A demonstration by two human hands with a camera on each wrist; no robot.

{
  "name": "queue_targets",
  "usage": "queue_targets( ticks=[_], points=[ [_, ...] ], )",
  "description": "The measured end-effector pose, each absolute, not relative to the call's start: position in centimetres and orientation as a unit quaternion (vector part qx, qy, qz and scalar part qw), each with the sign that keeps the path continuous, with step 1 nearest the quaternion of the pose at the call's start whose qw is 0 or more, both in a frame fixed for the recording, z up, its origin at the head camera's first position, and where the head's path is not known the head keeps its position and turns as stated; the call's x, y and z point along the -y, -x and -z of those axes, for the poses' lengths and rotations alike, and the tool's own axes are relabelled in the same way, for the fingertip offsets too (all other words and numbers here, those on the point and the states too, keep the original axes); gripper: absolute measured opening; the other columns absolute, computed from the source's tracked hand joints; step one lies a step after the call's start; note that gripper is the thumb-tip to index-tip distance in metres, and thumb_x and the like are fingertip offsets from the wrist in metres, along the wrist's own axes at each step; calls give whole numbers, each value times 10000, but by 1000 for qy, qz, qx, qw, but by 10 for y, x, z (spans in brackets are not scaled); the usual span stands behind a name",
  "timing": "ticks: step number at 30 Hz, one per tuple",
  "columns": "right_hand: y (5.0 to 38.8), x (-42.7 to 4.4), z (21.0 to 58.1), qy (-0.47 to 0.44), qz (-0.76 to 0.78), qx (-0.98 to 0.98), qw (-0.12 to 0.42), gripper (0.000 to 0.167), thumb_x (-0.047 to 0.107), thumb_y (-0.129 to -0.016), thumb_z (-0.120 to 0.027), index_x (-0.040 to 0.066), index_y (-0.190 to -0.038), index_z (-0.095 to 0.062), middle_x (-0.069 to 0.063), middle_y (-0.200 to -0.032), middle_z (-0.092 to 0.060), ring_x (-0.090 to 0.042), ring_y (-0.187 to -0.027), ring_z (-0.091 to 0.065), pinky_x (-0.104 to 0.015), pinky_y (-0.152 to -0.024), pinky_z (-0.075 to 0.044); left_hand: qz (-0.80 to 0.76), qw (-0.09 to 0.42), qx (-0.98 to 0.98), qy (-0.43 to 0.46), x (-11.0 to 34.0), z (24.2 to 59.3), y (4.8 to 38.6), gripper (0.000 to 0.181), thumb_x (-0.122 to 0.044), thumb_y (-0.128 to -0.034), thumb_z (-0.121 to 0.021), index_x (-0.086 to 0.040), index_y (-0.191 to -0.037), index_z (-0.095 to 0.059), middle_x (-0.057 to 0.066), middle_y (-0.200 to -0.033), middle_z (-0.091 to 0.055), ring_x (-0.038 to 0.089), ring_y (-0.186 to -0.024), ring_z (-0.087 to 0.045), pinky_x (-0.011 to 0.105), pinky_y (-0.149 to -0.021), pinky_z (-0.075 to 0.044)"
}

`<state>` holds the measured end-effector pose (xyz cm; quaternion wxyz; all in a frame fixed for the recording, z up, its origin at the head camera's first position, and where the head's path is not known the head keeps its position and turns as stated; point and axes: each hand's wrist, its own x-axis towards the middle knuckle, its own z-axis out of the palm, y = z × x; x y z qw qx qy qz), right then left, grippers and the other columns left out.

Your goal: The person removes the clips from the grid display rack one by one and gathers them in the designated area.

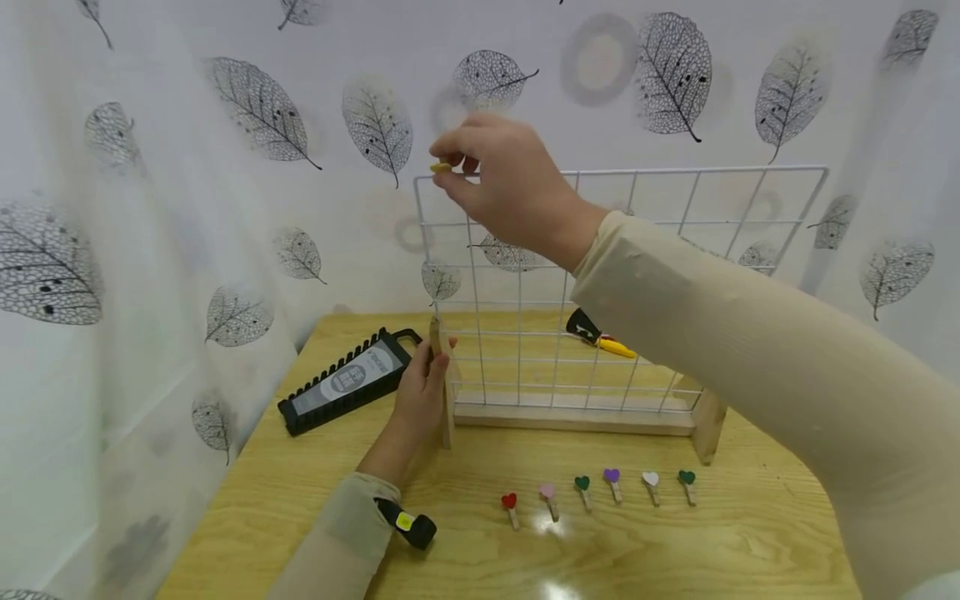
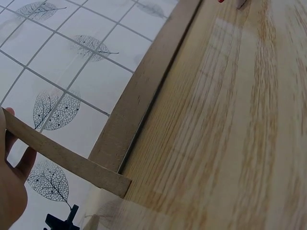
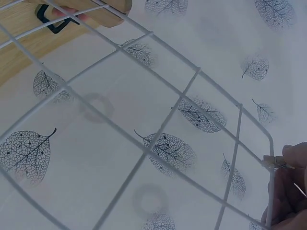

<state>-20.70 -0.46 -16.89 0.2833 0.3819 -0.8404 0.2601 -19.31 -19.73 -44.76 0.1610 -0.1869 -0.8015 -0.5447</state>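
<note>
My right hand (image 1: 506,167) pinches a small wooden clothespin with a yellow heart (image 1: 440,167) at the top left corner of a white wire grid (image 1: 622,172). In the right wrist view the clothespin's wooden end (image 3: 271,161) meets the grid's edge wire; whether it is clamped there I cannot tell. My left hand (image 1: 420,398) grips the wooden left upright (image 1: 446,400) of the grid's stand. From the left wrist this upright (image 2: 67,155) runs down to the table beside the base bar (image 2: 139,91). On the table in front lies a row of several heart clothespins (image 1: 582,483), red, pink, green, purple and white.
A black and grey toothed rack (image 1: 348,379) lies left of the stand. Behind the grid is a tool with a yellow handle (image 1: 617,347). The stand's right foot (image 1: 707,425) rests on the wooden table (image 1: 480,558). A leaf-patterned curtain (image 1: 300,200) hangs behind.
</note>
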Motion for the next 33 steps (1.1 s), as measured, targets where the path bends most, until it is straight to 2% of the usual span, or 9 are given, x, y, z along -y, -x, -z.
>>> queue_targets(
  ticks=[3, 8, 12, 16, 20, 23, 26, 28, 33],
  points=[
    [207, 5, 170, -376, -277, 837, 284, 237, 148, -993, -661, 17, -1183, -715, -80, -1105, -698, -165, -980, -619, -229, -883, -475, 542, 164, 802, 191, 198, 448, 193, 600, -517, -1069, -368, -44, -1406, -517, 176, -1369, -570, 355, -1196, -553, 573, -968, -446],
    [207, 1, 174, -378, -302, 824, 295, 182, 151, -987, -677, 42, -1119, -740, -46, -1072, -727, -121, -948, -629, -237, -877, -494, 548, 158, 800, 188, 199, 448, 194, 574, -512, -1067, -381, -72, -1408, -522, 171, -1320, -575, 371, -1078, -555, 543, -908, -459],
    [207, -1, 177, -383, -307, 816, 305, 171, 154, -987, -679, 58, -1109, -753, -26, -1062, -737, -93, -936, -636, -236, -863, -503, 553, 156, 797, 187, 199, 448, 195, 407, -340, -1103, -407, -102, -1410, -529, 182, -1350, -569, 378, -1143, -556, 568, -943, -445],
    [207, -2, 179, -390, -312, 803, 325, 149, 137, -988, -674, 58, -1078, -762, -28, -1036, -739, -96, -929, -648, -244, -856, -504, 551, 149, 800, 182, 196, 440, 189, 357, -182, -1111, -392, -38, -1417, -507, 254, -1387, -535, 437, -1203, -531, 597, -971, -425],
    [204, -2, 187, -419, -326, 764, 367, 126, 108, -974, -684, 33, -1046, -756, -47, -1007, -738, -123, -925, -657, -274, -862, -502, 546, 155, 801, 191, 196, 441, 189, 466, -340, -1110, -376, -8, -1413, -500, 251, -1372, -543, 421, -1158, -545, 574, -939, -441],
    [198, -2, 198, -459, -337, 723, 391, 119, 78, -955, -701, 0, -1034, -746, -71, -983, -739, -143, -894, -658, -301, -820, -499, 547, 159, 799, 193, 198, 449, 194, 494, -403, -1095, -389, -49, -1416, -514, 189, -1371, -563, 344, -1162, -555, 552, -949, -447],
    [188, -3, 213, -496, -357, 698, 373, 106, 46, -926, -718, -20, -1007, -739, -80, -938, -738, -131, -836, -649, -298, -755, -502, 552, 152, 800, 179, 196, 447, 193, 387, -286, -1107, -402, -82, -1413, -521, 179, -1391, -558, 337, -1203, -547, 554, -985, -435],
    [180, -4, 228, -513, -369, 695, 342, 95, 28, -907, -724, -21, -988, -736, -72, -913, -735, -115, -809, -640, -283, -728, -508, 553, 146, 803, 170, 196, 446, 194, 363, -230, -1108, -397, -73, -1413, -515, 194, -1401, -549, 365, -1212, -543, 563, -993, -429],
    [154, -10, 275, -506, -389, 743, 201, 134, 64, -904, -730, 31, -1034, -729, 9, -913, -710, -62, -804, -596, -272, -723, -508, 549, 145, 808, 160, 196, 445, 195, 375, -143, -1101, -390, -16, -1448, -453, 270, -1327, -546, 432, -1161, -538, 574, -976, -429]
  ],
)
